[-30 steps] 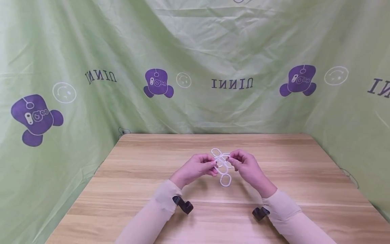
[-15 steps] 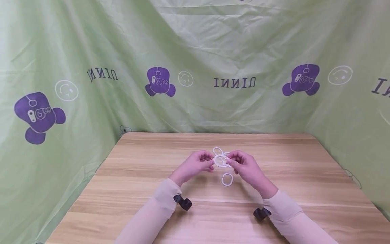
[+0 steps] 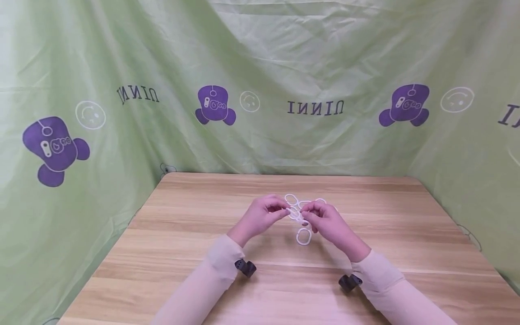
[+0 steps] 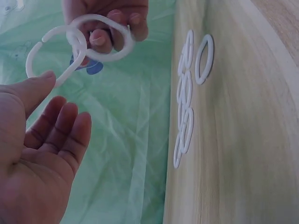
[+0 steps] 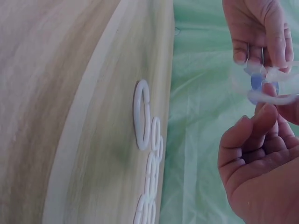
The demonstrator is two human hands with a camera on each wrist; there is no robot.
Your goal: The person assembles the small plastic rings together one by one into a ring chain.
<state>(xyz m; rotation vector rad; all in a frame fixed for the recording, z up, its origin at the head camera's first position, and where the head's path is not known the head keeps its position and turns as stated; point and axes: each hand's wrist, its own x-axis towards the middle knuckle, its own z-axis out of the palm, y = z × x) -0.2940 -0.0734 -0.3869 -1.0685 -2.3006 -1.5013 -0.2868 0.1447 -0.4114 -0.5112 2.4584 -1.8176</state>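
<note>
A white first ring and a second ring are crossing each other in the air, higher than the lone ring; whether they are linked cannot be told. The left hand is pinching the first between thumb and finger, and the right hand is pinching the second with bent fingers. Good handling is probably calling for gripping both close to the crossing, leaving the first ring's visible gap uncovered, and pressing lightly, since thin loops may be slipping or twisting. Beyond the lone ring, further rings are lying clustered on the tabletop. Farther beyond it, green cloth is hanging.
</note>
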